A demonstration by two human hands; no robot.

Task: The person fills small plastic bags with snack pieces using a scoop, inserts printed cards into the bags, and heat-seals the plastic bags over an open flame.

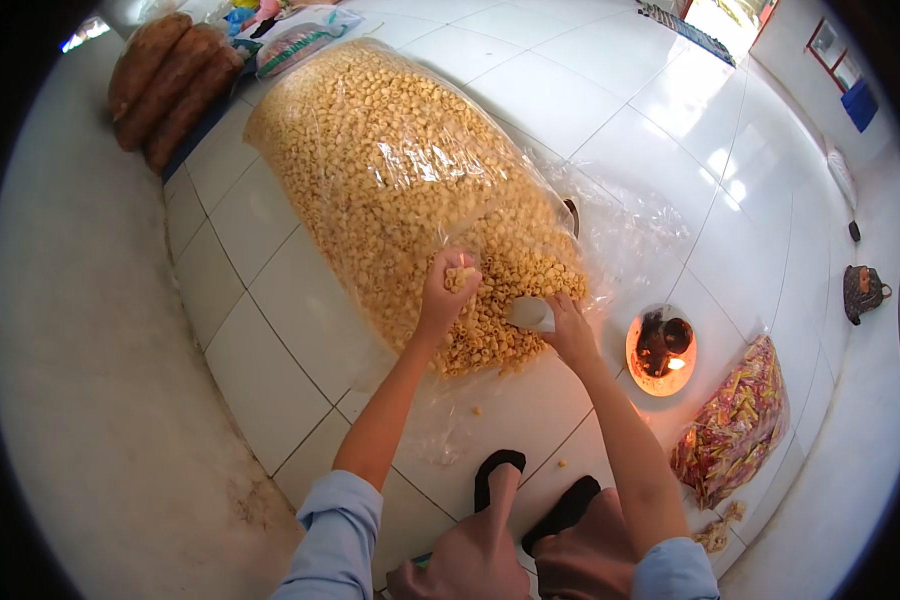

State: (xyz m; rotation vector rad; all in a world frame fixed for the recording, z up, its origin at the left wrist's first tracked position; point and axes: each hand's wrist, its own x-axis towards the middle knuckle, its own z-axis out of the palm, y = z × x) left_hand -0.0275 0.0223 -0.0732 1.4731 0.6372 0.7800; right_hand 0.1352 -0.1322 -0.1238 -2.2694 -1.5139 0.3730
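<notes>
A large clear plastic bag [370, 150] full of yellow-brown puffed snack pieces lies on the floor, its open end toward me. At that end, my left hand [448, 292] is closed around what looks like a small clear plastic bag, with a few snack pieces [458, 278] showing at the fingers. My right hand [570, 330] grips a white cup [532, 314], tilted with its mouth toward the loose snack pieces [505, 255]. The cup is at the right side of the opening, beside the pieces. Its inside is mostly hidden.
A plate [660, 385] with a small flame and a dark tin stands to the right on the tiles. Beyond it lies a bag of small colourful packets [735, 425]. Large brown filled bags [170, 85] are at the back left by the wall. Two snack pieces lie near my feet.
</notes>
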